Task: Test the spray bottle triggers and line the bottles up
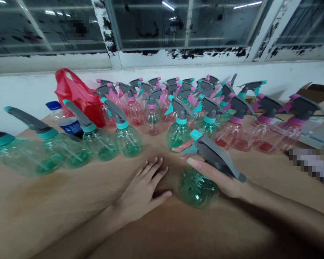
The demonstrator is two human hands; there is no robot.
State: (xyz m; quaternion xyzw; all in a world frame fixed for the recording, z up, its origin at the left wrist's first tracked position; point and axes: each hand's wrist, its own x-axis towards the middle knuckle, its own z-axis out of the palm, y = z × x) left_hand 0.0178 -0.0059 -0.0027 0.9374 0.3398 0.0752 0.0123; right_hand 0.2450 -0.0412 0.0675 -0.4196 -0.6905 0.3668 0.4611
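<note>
The right hand [223, 180] curls around the neck of a transparent green, round-bodied plastic spray bottle [198, 192] with a grey-and-turquoise trigger head, some fingers hidden behind it; whether its base touches the light brown wooden table [162, 235] cannot be told. Its nozzle [196, 135] points away and left, the long axis roughly upright. Beside it, the left hand [142, 196] lies palm down, fingers spread. Farther off, similar green bottles [128, 140] line the left, the outermost cut off; beyond, pink-tinted bottles [135, 112] overlap near a red plastic bag [82, 94]
</note>
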